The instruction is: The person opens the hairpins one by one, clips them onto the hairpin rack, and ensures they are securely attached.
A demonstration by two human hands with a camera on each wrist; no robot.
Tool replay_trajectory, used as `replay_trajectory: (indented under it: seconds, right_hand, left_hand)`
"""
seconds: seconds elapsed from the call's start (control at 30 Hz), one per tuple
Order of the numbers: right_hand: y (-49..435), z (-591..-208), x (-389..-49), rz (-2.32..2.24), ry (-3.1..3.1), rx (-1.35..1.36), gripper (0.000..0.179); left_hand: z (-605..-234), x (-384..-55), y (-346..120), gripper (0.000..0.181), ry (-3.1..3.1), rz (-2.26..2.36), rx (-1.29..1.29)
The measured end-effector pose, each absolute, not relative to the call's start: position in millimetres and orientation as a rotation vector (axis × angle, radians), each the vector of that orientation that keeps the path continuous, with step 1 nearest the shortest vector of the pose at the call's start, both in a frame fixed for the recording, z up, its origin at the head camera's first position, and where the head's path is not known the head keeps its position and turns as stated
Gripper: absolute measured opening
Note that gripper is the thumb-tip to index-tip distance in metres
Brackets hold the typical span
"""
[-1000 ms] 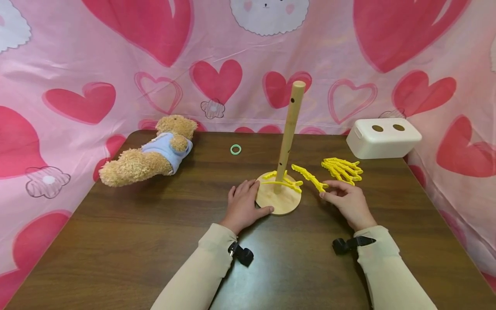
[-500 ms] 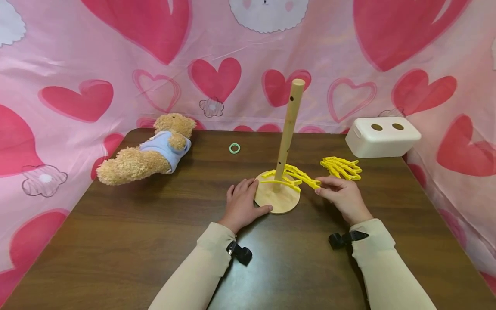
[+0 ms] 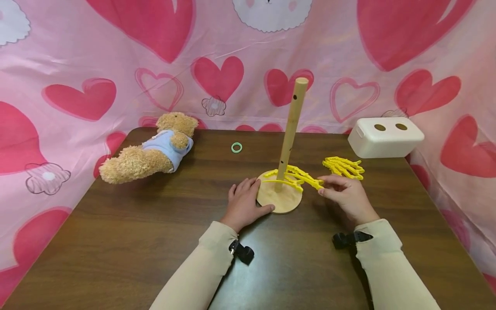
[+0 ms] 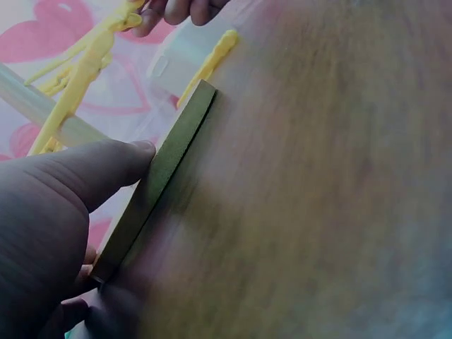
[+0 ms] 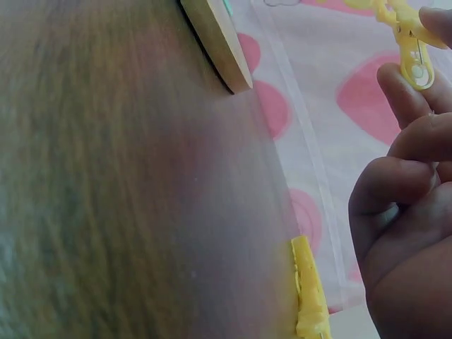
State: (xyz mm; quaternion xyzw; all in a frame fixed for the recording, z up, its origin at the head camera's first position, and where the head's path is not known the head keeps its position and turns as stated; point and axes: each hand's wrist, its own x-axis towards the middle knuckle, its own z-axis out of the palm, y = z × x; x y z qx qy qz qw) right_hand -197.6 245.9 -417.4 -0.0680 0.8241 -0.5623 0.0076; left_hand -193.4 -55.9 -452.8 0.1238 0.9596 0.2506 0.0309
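1. A yellow branch piece [image 3: 311, 180] was at 2 o'clock from the middle of the wooden stand, with its far end beside the pole [image 3: 292, 120]. I cannot tell if it touched the pole.
2. The right hand [image 3: 346, 198], at 3 o'clock, pinched the near end of that piece between thumb and finger.
3. The left hand [image 3: 245, 207], at 9 o'clock, held the rim of the round base [image 3: 277, 201], with its thumb apart from its fingers.
4. More yellow pieces [image 3: 292, 185] were low down around the pole. They crowded that spot, and the pole hid a bit of them.
5. The stand was on a dark brown table [image 3: 155, 241] with wood stripes and a pale shine near 6 o'clock.
6. A yellow heap [image 3: 344, 167] lay at 2 o'clock, just past the right hand.
7. Farther that way, by the table's back edge, was a white box [image 3: 381, 144] with two round holes on top.
8. A small green ring [image 3: 232, 148] lay flat at 11 o'clock.
9. A fluffy teddy bear [image 3: 162, 148] in a blue top lay at 10 o'clock.
10. Pink cloth [image 3: 77, 56] with big red hearts hung behind the table and along both sides.
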Motion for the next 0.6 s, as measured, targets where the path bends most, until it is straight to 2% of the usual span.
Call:
replay_trajectory:
  seconds: [0.27,0.6]
  right_hand:
    - [247,-404,-192,-1.553,2.730,-0.241,0.038]
    - [248,-400,-190,-1.426,2.837,-0.366,0.033]
  left_hand:
    - [-453,-196,-52,0.096,2.969,0.775,0.359]
    - [-451,-199,-44,0.115,2.952,0.708,0.375]
